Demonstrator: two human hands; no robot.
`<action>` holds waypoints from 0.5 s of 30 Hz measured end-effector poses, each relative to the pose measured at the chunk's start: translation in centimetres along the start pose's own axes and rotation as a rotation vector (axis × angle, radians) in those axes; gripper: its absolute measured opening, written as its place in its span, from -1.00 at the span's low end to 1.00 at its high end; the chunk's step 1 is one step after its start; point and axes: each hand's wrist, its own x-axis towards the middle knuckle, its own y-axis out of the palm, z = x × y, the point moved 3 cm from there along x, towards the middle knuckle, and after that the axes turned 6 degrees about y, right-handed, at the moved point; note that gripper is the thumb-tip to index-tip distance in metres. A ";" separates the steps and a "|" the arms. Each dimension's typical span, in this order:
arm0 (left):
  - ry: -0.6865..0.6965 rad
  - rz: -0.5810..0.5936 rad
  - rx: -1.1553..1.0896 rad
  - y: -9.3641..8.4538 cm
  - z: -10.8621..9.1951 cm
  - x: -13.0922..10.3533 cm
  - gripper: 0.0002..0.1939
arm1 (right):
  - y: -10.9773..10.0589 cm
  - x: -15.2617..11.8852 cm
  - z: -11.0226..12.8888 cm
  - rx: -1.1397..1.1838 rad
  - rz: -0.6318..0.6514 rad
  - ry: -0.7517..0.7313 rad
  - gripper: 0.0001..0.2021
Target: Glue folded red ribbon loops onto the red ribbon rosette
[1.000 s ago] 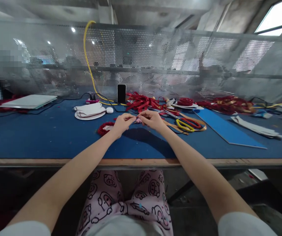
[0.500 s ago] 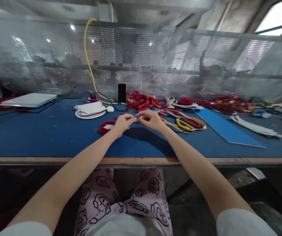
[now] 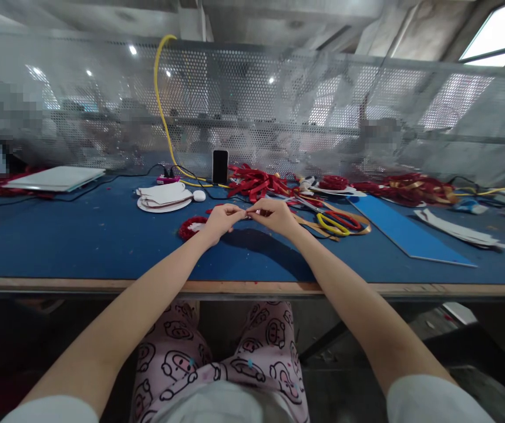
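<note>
My left hand (image 3: 225, 221) and my right hand (image 3: 274, 216) meet over the middle of the table, fingertips almost touching. Both are closed in a pinch at one small spot. Between the fingertips shows a tiny reddish bit, too small to name. Just left of my left hand lies a round dark red fuzzy piece (image 3: 186, 230) with a white middle, partly covered by that hand. A short red strip (image 3: 215, 209) pokes out behind the left fingers. To the right of my right hand rest scissors with one yellow and one red handle (image 3: 332, 224), on gold ribbon (image 3: 309, 225).
Red ribbons (image 3: 256, 183) are heaped behind my hands, beside an upright phone (image 3: 219, 167). White cut-outs (image 3: 164, 196) are stacked at left, near a white earphone case (image 3: 198, 195). At right lie a blue board (image 3: 404, 232) and white strips (image 3: 459, 229). A perforated metal screen (image 3: 252, 106) stands behind.
The right index finger has come down from a raised, arched position to close against the thumb. The whole view has shifted slightly; the left hand keeps its pinch.
</note>
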 end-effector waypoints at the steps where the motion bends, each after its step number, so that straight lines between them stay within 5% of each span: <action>1: 0.014 0.003 -0.008 0.0 0.1 0.0 -0.61 | 0.0 0.0 -0.1 0.002 -0.005 0.019 -0.80; 15: 0.086 0.037 0.072 0.4 -0.4 -0.2 -0.74 | 0.2 0.0 -0.7 0.018 0.011 0.082 -0.85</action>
